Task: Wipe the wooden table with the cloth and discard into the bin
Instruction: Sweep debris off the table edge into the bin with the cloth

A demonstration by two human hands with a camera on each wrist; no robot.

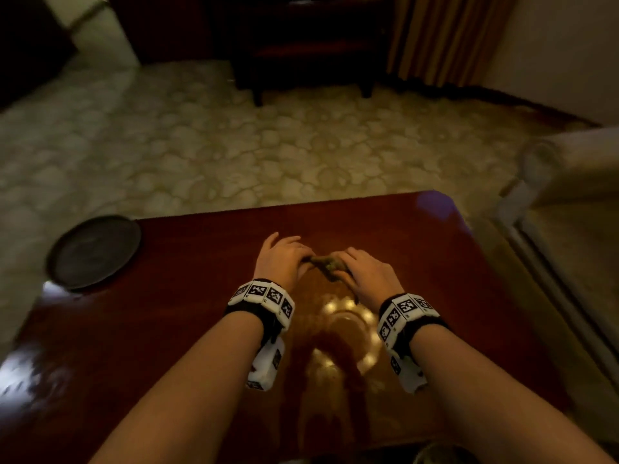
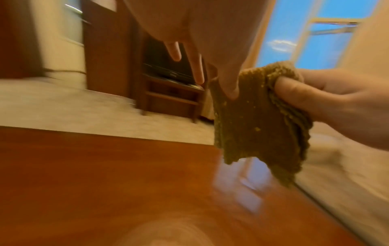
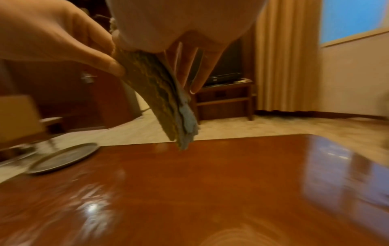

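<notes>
A folded olive-brown cloth [image 1: 330, 266] hangs a little above the glossy wooden table [image 1: 187, 316], held between both hands. My left hand [image 1: 294, 254] pinches the cloth's left edge between thumb and fingers, and its other fingers point forward. My right hand [image 1: 351, 262] grips the bunched right side. The left wrist view has the cloth [image 2: 252, 126] hanging flat, with my left thumb [image 2: 230, 91] on it and my right hand [image 2: 299, 93] clutching its folds. Seen from the right wrist, the cloth [image 3: 160, 99] dangles edge-on over the table [image 3: 210, 191], showing a pale blue inner layer.
A dark round plate [image 1: 93, 252] sits on the table's far left corner. A pale armchair [image 1: 569, 182] stands to the right, past the table's edge. Patterned carpet [image 1: 234, 155], a dark TV stand [image 1: 308, 55] and curtains [image 1: 445, 38] lie beyond. A rounded rim [image 1: 432, 453] shows at the bottom edge.
</notes>
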